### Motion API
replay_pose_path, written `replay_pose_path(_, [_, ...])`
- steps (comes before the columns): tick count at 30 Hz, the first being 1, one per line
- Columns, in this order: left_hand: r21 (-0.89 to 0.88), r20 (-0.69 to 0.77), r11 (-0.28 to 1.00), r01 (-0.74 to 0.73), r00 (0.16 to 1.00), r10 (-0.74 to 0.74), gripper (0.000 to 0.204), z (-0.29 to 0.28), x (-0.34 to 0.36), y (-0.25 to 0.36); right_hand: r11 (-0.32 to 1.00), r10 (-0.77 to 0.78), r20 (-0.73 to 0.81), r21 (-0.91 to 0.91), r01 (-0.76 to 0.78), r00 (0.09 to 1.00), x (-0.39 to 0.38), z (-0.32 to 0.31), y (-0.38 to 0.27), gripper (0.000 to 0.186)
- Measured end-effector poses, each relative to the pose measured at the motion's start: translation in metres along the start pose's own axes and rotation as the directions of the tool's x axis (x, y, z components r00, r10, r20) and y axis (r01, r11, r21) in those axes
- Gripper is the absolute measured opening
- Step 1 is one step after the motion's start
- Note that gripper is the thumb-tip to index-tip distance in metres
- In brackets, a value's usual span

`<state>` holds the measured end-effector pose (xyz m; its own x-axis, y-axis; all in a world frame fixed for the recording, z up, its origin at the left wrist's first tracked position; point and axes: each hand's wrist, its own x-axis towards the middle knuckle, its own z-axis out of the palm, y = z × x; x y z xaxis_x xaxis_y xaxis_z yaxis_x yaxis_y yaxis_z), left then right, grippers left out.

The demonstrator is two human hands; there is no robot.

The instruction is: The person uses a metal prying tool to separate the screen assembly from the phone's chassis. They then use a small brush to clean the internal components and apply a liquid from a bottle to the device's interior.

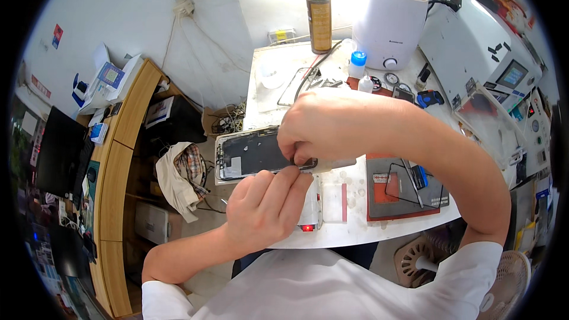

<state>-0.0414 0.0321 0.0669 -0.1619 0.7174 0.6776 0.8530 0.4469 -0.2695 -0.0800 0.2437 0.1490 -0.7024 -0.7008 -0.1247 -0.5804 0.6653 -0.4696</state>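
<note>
While the two hands work close together, a dark phone-shaped panel with a pale frame (252, 157) lies under them at the left side of the white counter (355, 231), its left end reaching past the counter's edge in this view. The right hand (314, 124) comes over from above, fingers curled and thumb and fingertips drawn together at the panel's right part; whether they clamp anything cannot be told. The left hand (264, 204) is at the near long edge, its fingers bent and the tips nearly meeting those of the right; its grip is hidden too. Just below the panel stands a white device (312, 204) with a lit red switch (307, 228). To the right lies a grey mat (378, 204) with a thin black frame and tools on it. Farther back are a blue-capped bottle (357, 66), a gold-brown can (319, 24) and a large white appliance with a knob (388, 24).
</note>
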Motion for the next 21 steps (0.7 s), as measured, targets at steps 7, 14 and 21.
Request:
replay_pose_path(7, [0.030,0.033,1.000,0.006,0.999,-0.007,0.026,-0.014,-0.013,-0.008,0.999,-0.015,-0.033,0.042,0.017,0.999,0.015,0.009,-0.009,0.014])
replay_pose_path(14, [0.016,0.036,0.999,0.042,0.998,-0.042,0.022,-0.030,-0.025,-0.027,0.999,0.001,-0.165,0.041,0.006,0.986,0.030,0.007,-0.016,0.016])
replay_pose_path(21, [-0.274,0.152,0.794,0.543,0.840,-0.521,0.032,-0.041,-0.033,-0.091,0.955,0.271,-0.622,0.267,-0.127,0.734,0.009,-0.016,-0.005,0.013])
